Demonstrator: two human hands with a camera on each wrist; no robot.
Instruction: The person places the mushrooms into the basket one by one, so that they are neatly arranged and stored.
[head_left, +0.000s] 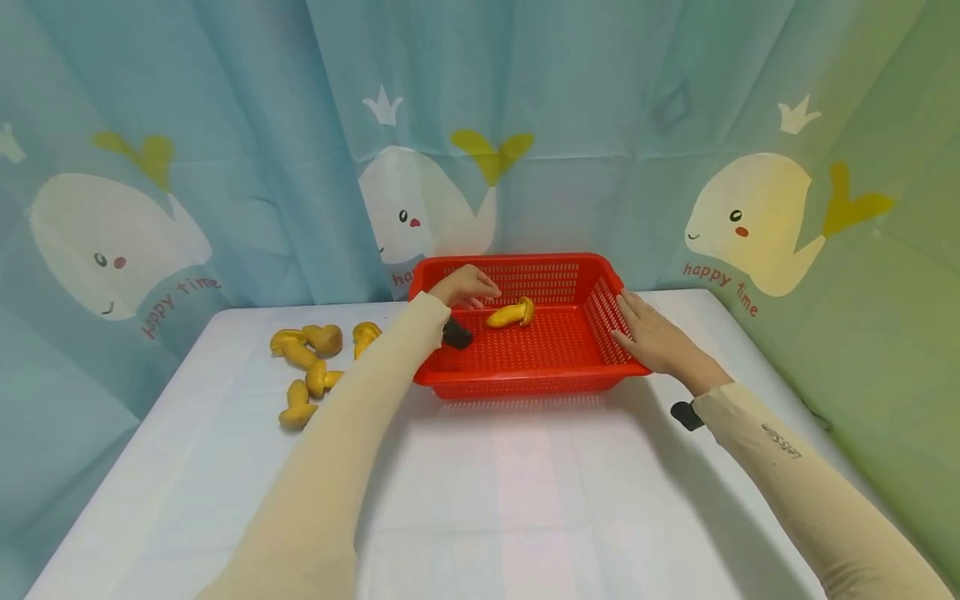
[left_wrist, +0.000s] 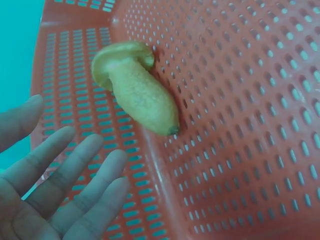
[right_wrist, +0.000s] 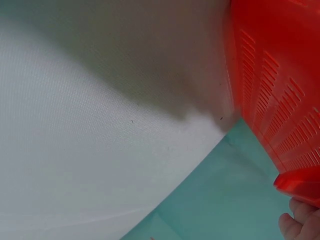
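In the basket (head_left: 532,383), our spread, empty left hand (head_left: 465,288) is near the mushroom (head_left: 510,314); our flat right hand (head_left: 660,340) should steady the rim (right_wrist: 300,186).

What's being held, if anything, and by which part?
The left grip holds nothing; the right grip touches the basket's right rim; whether it holds it can't be told.

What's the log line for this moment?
left hand: empty, beside mushroom in red basket | right hand: on basket's right side | more mushrooms: on table
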